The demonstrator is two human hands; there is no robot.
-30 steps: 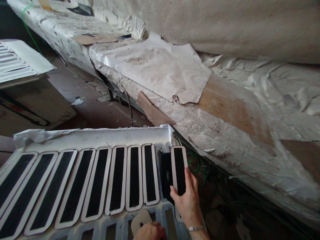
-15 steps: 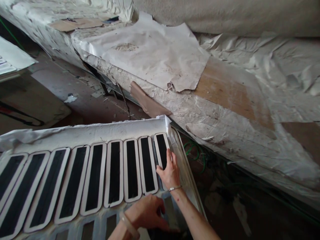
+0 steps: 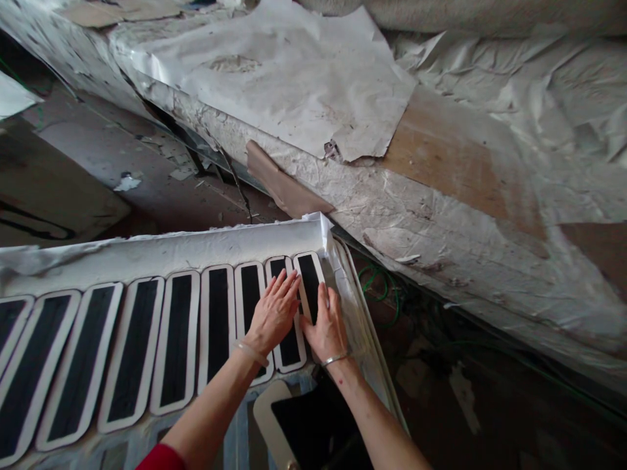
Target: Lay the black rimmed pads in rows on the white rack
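Note:
Long rounded panels with black centres and pale borders lie side by side in a row on the white-covered table. My right hand grips the rightmost panel across its width, thumb at its left side and fingers at its right edge. My left hand lies flat, fingers stretched out, over the neighbouring panel. Its fingertips come close to the rightmost panel's left edge. Below my wrists, a dark piece with a pale rounded border sits tilted, partly hidden by my right forearm.
A raised white lip runs along the table's far edge. Beyond a gap stands a larger bench covered in stained, wrinkled sheeting, with a brown flap at its edge. Green cord lies in the gap at right.
My left hand has moved up from the table's near edge onto the panels and flattened out. My right hand stays at the rightmost panel. The tilted piece below is now more exposed.

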